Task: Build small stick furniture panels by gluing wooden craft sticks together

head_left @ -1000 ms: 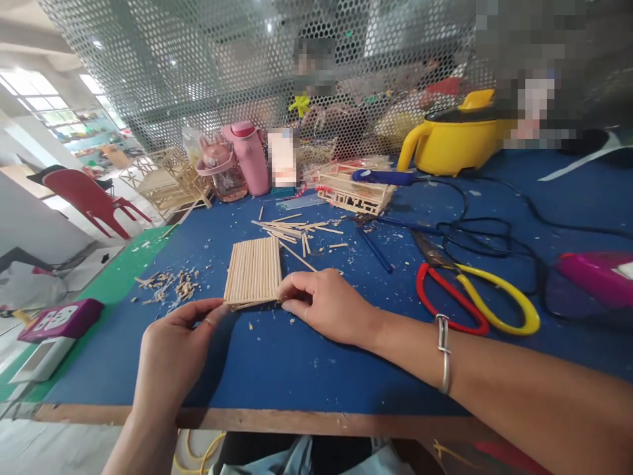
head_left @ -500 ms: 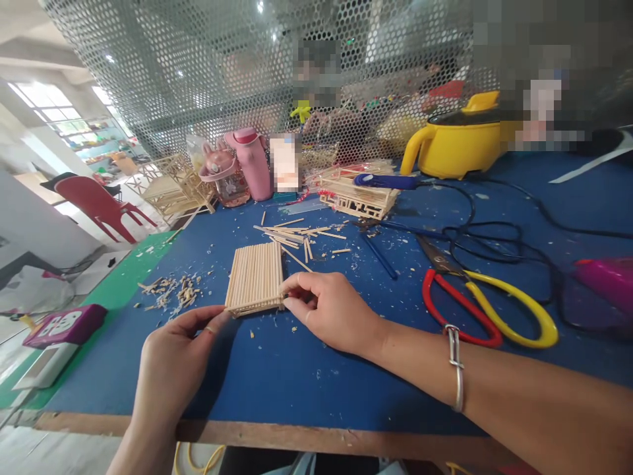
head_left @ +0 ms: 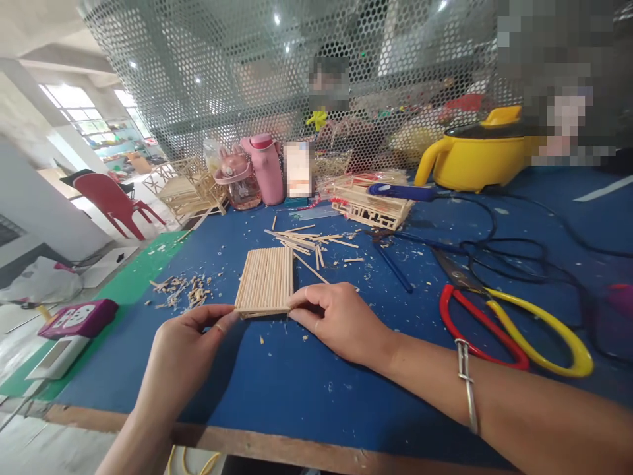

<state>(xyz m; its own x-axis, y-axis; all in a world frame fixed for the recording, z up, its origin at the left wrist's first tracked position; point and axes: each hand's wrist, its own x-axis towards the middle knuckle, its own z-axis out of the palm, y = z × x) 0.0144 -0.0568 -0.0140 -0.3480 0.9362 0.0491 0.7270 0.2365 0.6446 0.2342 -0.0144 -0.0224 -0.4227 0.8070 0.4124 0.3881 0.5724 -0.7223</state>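
Note:
A small square panel of pale wooden sticks [head_left: 264,279], laid side by side, rests on the blue work surface in front of me. Along its near edge a crosswise stick [head_left: 262,309] runs from one hand to the other. My left hand [head_left: 200,336] pinches the near left corner between thumb and fingertips. At the near right corner, my right hand [head_left: 341,320] has thumb and forefinger closed on the panel's edge; the fingertips partly hide that corner. Loose wooden sticks [head_left: 316,239] lie just behind the panel, and short offcuts [head_left: 185,290] are piled to its left.
Red-and-yellow-handled scissors [head_left: 494,316], a blue-handled tool [head_left: 393,267] and a corded blue tool [head_left: 403,192] lie right. Behind stand a yellow pot [head_left: 479,158], pink bottle [head_left: 267,171] and stick-built frames [head_left: 185,188] before a perforated metal screen [head_left: 222,79]. A purple box [head_left: 82,318] is left.
The view has shifted, so most things sit further right. The panel's near edge, which showed a gap below the top sticks, now looks flatter with the crosswise stick along it. Both hands keep their pinch.

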